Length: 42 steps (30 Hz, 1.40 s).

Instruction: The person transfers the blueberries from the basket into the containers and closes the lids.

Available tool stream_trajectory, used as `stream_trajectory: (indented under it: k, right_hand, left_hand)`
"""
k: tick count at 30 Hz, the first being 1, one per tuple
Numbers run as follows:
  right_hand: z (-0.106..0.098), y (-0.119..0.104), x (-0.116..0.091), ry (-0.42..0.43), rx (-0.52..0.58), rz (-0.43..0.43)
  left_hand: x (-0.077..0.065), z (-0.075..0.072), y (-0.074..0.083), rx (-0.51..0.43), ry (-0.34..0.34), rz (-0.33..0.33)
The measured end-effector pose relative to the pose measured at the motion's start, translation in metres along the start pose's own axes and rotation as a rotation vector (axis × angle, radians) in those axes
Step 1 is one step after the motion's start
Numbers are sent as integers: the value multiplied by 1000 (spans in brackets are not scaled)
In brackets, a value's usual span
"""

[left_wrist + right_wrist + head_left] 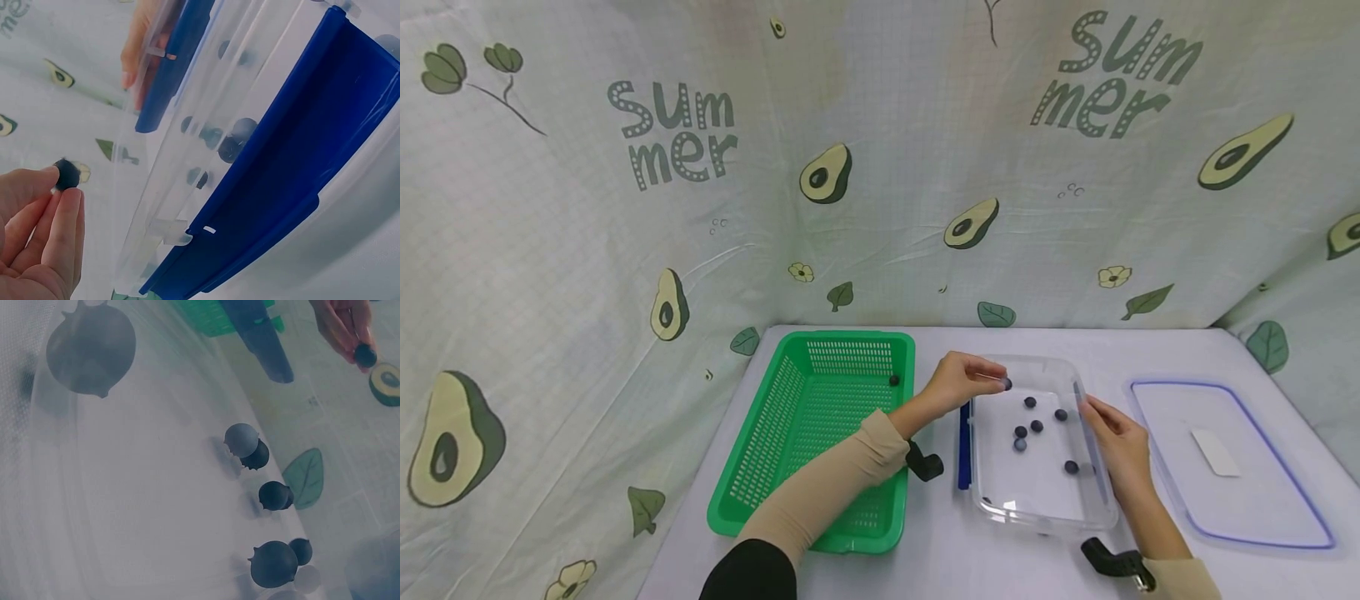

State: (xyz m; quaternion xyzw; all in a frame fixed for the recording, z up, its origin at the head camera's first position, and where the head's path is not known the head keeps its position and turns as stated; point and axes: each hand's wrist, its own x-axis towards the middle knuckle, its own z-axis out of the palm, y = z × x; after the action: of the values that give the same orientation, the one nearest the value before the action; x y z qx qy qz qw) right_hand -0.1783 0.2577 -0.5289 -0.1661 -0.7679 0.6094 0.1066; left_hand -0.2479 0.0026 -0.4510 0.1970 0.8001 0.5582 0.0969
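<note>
My left hand (964,377) pinches a blueberry (67,174) between thumb and fingertips, above the far left part of a clear plastic box (1045,523). Several dark blueberries (1037,426) lie spread over the floor of the box. At its right side my right hand (1122,446) holds the wall, fingers along the rim. A blue latch flap (281,156) hangs on the box's left side, and another shows on the right side in the left wrist view. In the right wrist view, the berries (274,564) show large through the clear plastic.
Left of the box stands a green perforated basket (718,522), with one blueberry (894,380) near its far right corner; my left forearm crosses over it. To the right lies a clear lid (1262,517) with a blue seal and a white label (1216,452). A printed curtain (895,275) hangs behind.
</note>
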Motion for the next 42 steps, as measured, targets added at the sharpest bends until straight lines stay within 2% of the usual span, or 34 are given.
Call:
stream_trajectory:
  k: [5,12,25,30,36,42]
  right_hand:
    - [1,0,0,0,-6,7]
    - [0,0,1,5,-7,14]
    - [0,0,1,10,-6,26]
    - [0,1,1,8,-18,23]
    - [-1,2,2,20,-24,14]
    - [0,2,1,10,-15,8]
  left_hand:
    - [1,-1,-1,15,1,20]
    - [-1,-8,0,17,34,8]
    - [-3,-27,-1,-120,83,10]
    - [-4,-36,-4,-159,112,24]
    - [-9,-50,-2,-151,139,33]
    - [-16,-66,-5,-195,168,22]
